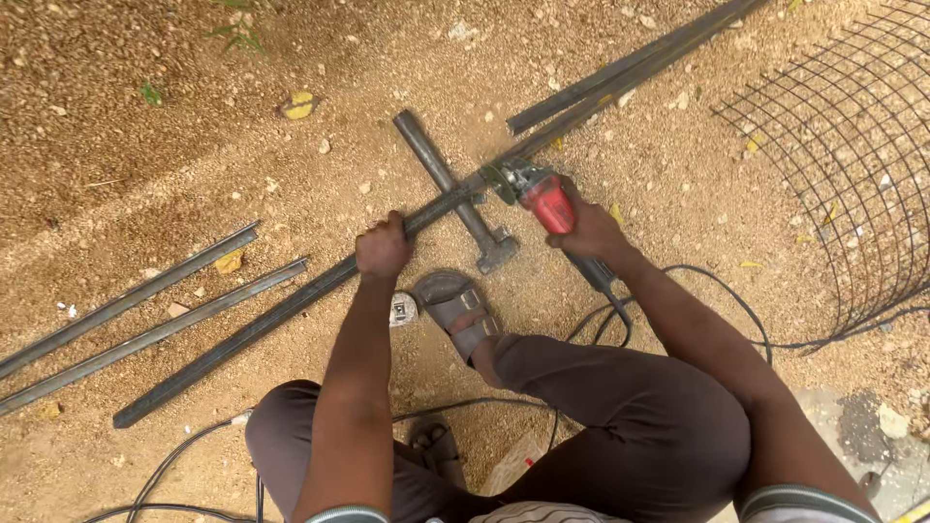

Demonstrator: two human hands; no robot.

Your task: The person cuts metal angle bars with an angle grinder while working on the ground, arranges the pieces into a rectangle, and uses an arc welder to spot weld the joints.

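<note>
Gravelly dirt ground [145,155]. L hand [384,246] clamps long steel bar [291,305]; R hand [591,232] grips red angle grinder [542,199], disc on bar, sandalled foot [455,305] just beside it.

Both hands [385,247] clenched — arms outstretched

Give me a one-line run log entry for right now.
left hand: pressing long steel bar | right hand: gripping red angle grinder, disc at bar | bar propped on hammer | ground: gravel

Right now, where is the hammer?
In the head view, the hammer lies on the gravel at centre, under the long steel bar, between the left hand and the right hand holding the red angle grinder.
</note>
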